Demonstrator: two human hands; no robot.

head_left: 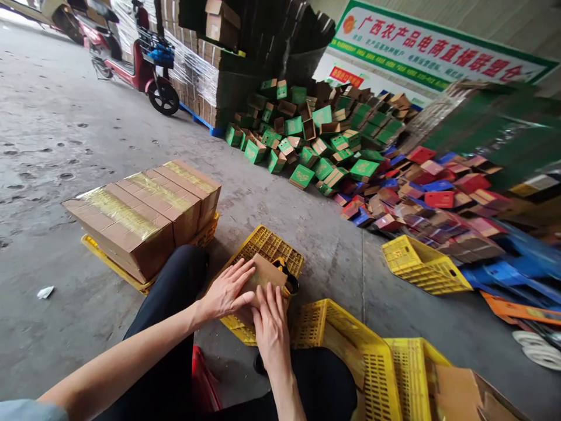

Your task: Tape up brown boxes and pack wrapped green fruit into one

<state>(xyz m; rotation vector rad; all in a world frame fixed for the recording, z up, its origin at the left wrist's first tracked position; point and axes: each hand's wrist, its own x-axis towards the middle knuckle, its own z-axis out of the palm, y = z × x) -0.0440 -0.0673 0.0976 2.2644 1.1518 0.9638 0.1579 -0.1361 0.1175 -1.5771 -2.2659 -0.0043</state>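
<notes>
The small brown cardboard box (263,275) rests on an upturned yellow plastic crate (267,245) between the knees; uneven pressing could likely crush a flap or slide it off. The left hand (225,292) lies flat with fingers spread on it, the right hand (272,327) pressing its near edge, gripping nothing.

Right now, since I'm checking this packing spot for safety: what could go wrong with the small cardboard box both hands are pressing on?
1. The left hand and right hand press the small cardboard box on an upturned yellow crate; its ribbed top may let the box slide.
2. A dark tool lies beside the box near the fingers; it could be knocked off or nick a finger.
</notes>
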